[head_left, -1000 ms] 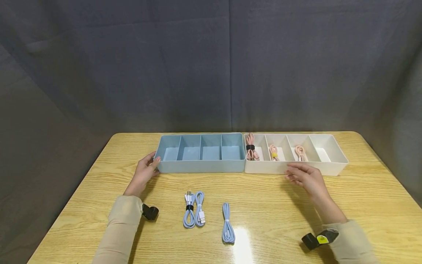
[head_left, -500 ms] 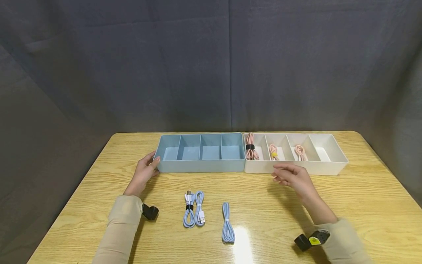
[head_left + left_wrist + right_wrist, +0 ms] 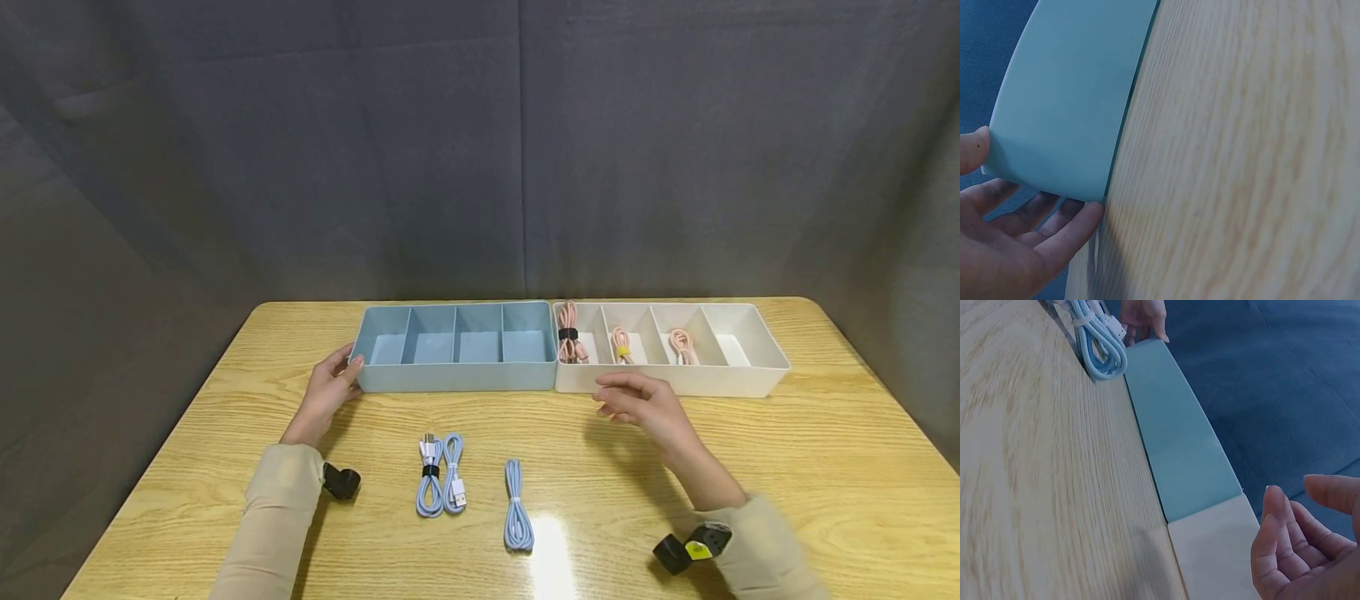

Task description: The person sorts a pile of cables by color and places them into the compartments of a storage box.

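Note:
My left hand (image 3: 327,390) holds the left end of a long blue divided organizer box (image 3: 453,377). Its thumb lies at the rim by the front corner, and in the left wrist view its fingers (image 3: 1069,240) touch the end wall. A white divided organizer box (image 3: 738,382) stands end to end with the blue one. In front of the white box my right hand (image 3: 656,412) hovers, fingers loosely bent and holding nothing. Pink cables lie in the white box: one with a black strap (image 3: 568,333), one with a yellow tie (image 3: 622,345), one plain (image 3: 682,346).
On the wooden table (image 3: 360,558), nearer the person, lie three coiled blue cables: one with a black strap (image 3: 429,492), one beside it with a white plug (image 3: 453,471), and another (image 3: 517,517) to their right. A dark cloth (image 3: 450,150) hangs behind the table.
My right hand has moved left along the front of the white box, from near its third compartment toward its first two. The left hand stays at the blue box's end.

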Demonstrator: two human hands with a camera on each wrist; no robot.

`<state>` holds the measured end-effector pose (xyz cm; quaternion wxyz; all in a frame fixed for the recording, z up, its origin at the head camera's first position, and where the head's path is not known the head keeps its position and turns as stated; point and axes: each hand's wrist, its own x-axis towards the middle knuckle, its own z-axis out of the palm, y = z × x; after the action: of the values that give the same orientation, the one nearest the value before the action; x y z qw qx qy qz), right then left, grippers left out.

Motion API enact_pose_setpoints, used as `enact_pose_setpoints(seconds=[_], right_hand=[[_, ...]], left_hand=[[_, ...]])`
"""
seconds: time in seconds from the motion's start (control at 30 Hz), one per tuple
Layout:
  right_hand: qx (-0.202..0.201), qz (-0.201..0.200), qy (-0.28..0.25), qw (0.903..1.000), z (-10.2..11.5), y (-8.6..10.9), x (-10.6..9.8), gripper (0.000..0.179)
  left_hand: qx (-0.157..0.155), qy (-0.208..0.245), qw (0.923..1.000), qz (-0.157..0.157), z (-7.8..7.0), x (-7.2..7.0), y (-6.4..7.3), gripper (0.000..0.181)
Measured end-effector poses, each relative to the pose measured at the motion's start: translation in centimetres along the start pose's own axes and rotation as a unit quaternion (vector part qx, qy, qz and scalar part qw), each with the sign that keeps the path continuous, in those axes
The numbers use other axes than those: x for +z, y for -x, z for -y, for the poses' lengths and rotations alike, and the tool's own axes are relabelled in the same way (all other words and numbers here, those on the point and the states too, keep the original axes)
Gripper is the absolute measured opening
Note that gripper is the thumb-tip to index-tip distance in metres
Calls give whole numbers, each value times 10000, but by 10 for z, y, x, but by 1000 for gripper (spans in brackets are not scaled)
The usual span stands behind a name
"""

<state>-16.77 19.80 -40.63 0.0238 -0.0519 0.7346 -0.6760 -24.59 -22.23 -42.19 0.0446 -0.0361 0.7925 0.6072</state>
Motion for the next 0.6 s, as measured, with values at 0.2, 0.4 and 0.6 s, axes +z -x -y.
enact_pose_setpoints(seconds=[0.2, 0.4, 0.6], right_hand=[[8, 153, 29, 9999, 4, -1, 9, 36], [-14, 289, 82, 9995, 6, -1, 16, 36], [-14, 497, 175, 9986, 3, -4, 23, 38]], left_hand=[[-23, -27, 10000, 22, 0, 0, 0, 54], [-53, -27, 10000, 6, 0, 0, 0, 54], [-36, -50, 10000, 14, 1, 0, -1, 54]])
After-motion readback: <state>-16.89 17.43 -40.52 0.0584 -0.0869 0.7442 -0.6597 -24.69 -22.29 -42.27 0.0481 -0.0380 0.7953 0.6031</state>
